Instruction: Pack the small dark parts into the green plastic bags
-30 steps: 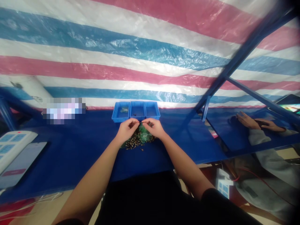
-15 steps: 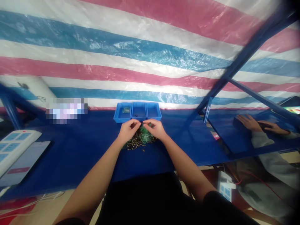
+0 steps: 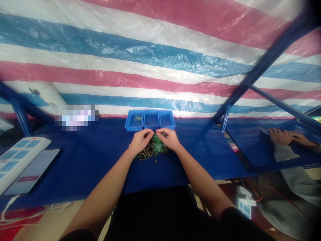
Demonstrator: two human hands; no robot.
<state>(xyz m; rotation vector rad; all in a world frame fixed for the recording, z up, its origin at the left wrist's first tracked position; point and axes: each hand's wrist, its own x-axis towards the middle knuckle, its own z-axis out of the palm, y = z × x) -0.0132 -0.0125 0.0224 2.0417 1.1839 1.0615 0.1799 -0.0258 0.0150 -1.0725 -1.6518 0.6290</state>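
My left hand [image 3: 140, 140] and my right hand [image 3: 170, 138] meet fingertip to fingertip over a heap of small dark and brassy parts [image 3: 148, 154] mixed with green pieces [image 3: 158, 144] on the blue table [image 3: 87, 164]. Both hands are curled in a pinch; what sits between the fingers is too small to make out. Just behind them stand three joined blue bins [image 3: 150, 119]; the left one holds a greenish piece, the middle one a small dark part.
A white power strip [image 3: 17, 158] and a phone [image 3: 33, 170] lie at the left of the table. Blue frame bars [image 3: 253, 80] cross at the right. Another person's hands [image 3: 283, 136] rest on the neighbouring blue surface. A striped tarp [image 3: 150, 57] hangs behind.
My hands stay pinched together over the heap. The view has shifted a little, so everything sits slightly further right and lower. The other person's hands have drawn closer together.
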